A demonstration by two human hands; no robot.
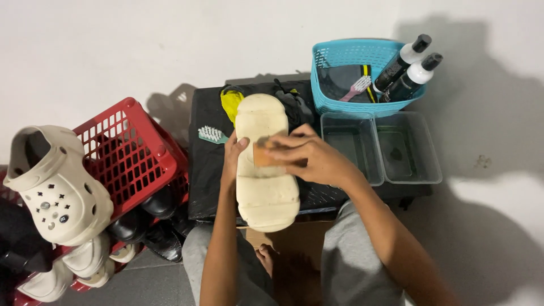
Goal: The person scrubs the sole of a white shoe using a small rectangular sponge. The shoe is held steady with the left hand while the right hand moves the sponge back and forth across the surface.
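Cream clog sole (265, 187), upturned.
My left hand (231, 156) grips its edge; right hand (309, 156) fingers (283, 141) curl around a brown pad (262, 154).

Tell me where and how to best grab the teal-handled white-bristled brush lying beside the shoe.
Probably grip the teal-handled white-bristled brush by its white bristle head, coming from the left: that end lies exposed on the black surface, while the handle end runs under the left hand and cream shoe.
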